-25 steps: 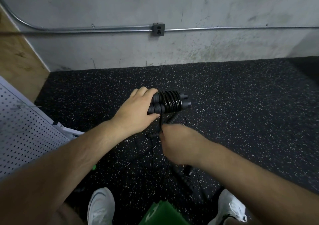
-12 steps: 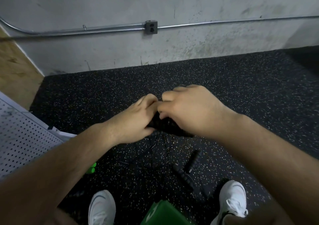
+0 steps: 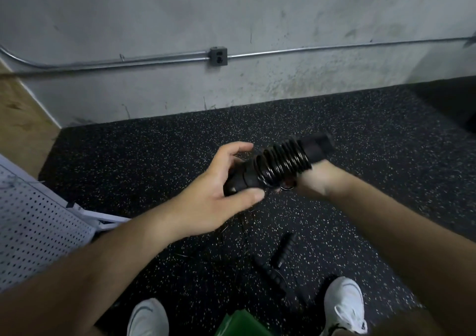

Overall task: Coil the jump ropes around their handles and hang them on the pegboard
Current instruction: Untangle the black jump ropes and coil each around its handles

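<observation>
Rope (image 3: 280, 165): coiled tight round its paired handles, held in mid-air above the floor (image 3: 154, 155), tilted up toward the far right.
Left hand (image 3: 216, 194): fingers curled loosely round the near-left handle ends, likely to steady them.
Right hand (image 3: 318, 181): grasps the coil from below, probably pinning the last turn; its fingers are mostly hidden.
Pegboard (image 3: 33, 232): low at the left, with nothing between it and the hands.
Second rope (image 3: 282, 249): loose on the floor by the shoes (image 3: 345, 307), a trip risk.

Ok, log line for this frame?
left hand: holds coiled rope | right hand: grips it too | second rope: on floor | pegboard: at left
</observation>
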Demonstrator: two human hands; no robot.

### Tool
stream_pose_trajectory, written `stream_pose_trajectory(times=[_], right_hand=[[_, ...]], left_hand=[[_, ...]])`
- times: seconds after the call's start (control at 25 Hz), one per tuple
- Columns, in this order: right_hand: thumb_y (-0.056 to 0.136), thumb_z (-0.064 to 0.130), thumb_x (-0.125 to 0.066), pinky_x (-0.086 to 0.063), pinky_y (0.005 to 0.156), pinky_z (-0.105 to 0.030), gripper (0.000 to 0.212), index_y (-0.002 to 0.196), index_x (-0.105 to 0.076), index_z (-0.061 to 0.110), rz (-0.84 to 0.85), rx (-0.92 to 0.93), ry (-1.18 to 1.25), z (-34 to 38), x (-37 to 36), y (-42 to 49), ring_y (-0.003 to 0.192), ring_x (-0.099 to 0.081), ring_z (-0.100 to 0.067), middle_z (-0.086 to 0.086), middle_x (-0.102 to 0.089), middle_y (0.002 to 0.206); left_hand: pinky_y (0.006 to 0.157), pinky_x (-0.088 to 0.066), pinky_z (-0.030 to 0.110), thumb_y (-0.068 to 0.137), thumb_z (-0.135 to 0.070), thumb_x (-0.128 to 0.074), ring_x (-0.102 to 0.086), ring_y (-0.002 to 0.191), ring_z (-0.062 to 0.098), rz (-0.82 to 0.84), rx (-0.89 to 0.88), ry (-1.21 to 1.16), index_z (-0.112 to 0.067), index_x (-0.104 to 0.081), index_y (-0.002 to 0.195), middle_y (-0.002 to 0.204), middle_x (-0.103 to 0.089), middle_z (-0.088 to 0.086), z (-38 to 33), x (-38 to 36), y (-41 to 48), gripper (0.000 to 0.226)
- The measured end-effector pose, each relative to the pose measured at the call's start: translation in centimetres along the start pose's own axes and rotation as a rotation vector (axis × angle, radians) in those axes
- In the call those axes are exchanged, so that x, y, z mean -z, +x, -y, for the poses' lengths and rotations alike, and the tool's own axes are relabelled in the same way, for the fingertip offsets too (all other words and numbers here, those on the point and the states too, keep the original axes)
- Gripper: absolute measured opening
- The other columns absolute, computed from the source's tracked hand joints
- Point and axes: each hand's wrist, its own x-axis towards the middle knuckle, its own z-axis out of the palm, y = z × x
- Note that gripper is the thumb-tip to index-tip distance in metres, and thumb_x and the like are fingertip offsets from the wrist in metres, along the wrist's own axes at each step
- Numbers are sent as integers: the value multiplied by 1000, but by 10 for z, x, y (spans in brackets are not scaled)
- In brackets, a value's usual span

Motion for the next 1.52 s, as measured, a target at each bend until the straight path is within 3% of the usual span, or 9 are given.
stream_pose_trajectory(times=[0.12, 0.24, 0.4, 0.56, 0.84, 0.96, 1.2, 1.36, 1.52], right_hand=[[101, 7, -53, -51, 57, -34, 22, 94, -72, 16, -272, 13, -68, -3, -38, 9, 60, -60, -20, 1, -66, 72], [100, 7, -48, -46, 56, -32, 22, 93, -69, 9, -372, 120, -473, 0, -71, 11, 65, -62, -22, -5, -68, 77], [95, 20, -58, -49, 72, -22, 15, 106, -65, 27, -486, 114, -344, 22, -75, 3, 85, -65, -6, 10, -70, 96], [84, 19, -79, -55, 90, -25, 56, 129, -46, 23, -516, 186, -58, 23, -74, -7, 99, -69, -3, 8, -66, 112], [99, 16, -61, -52, 97, -22, 57, 151, -38, 18, -682, 388, -272, 23, -67, -4, 110, -62, -6, 2, -56, 124], [102, 12, -55, -53, 96, -24, 56, 153, -32, 16, -634, 466, -328, 25, -63, -6, 109, -65, -8, 8, -63, 123], [97, 5, -61, -51, 93, -31, 35, 131, -66, 11, -516, 747, -853, 16, -38, -4, 104, -59, -20, 0, -66, 131], [93, 11, -70, -45, 103, -30, 26, 118, -74, 15, -364, 775, -925, 17, -25, -4, 118, -51, -26, 1, -61, 138], [93, 13, -71, -48, 103, -36, 24, 117, -74, 13, -267, 780, -921, 18, -30, -8, 123, -56, -21, -1, -65, 133]], left_hand=[[85, -56, 28, 96, -45, -60, -68, 85, 7, -289, 108, -214, -34, -52, 128, 101, -71, -12, 3, -1, 11, 35], [80, -44, 5, 100, -50, -54, -64, 98, -4, -417, 233, -127, -35, -60, 119, 103, -71, -14, 4, 2, 18, 25], [102, -43, 27, 87, -54, -63, -61, 119, 2, -452, 134, -263, -52, -39, 137, 127, -65, -10, 3, 10, 18, 55], [101, -52, 46, 105, -16, -51, -65, 119, 22, -424, -20, -378, -56, -39, 138, 127, -68, 2, -7, 17, 12, 53], [94, -57, 50, 104, -9, -49, -67, 114, 20, -376, 20, -484, -46, -54, 131, 125, -68, 6, -15, 10, 12, 47], [90, -59, 44, 105, -6, -46, -68, 113, 19, -363, 26, -516, -44, -54, 130, 124, -69, 5, -14, 8, 12, 47], [94, -57, 45, 106, -7, -42, -66, 118, 21, -345, 21, -535, -37, -49, 136, 129, -67, -2, -11, 12, 14, 43], [95, -56, 49, 107, -9, -42, -65, 120, 20, -355, 28, -574, -39, -50, 136, 134, -64, -3, -10, 15, 18, 43], [86, -57, 36, 106, -10, -42, -66, 117, 18, -301, 32, -605, -39, -48, 136, 131, -67, 1, -10, 18, 19, 42]])
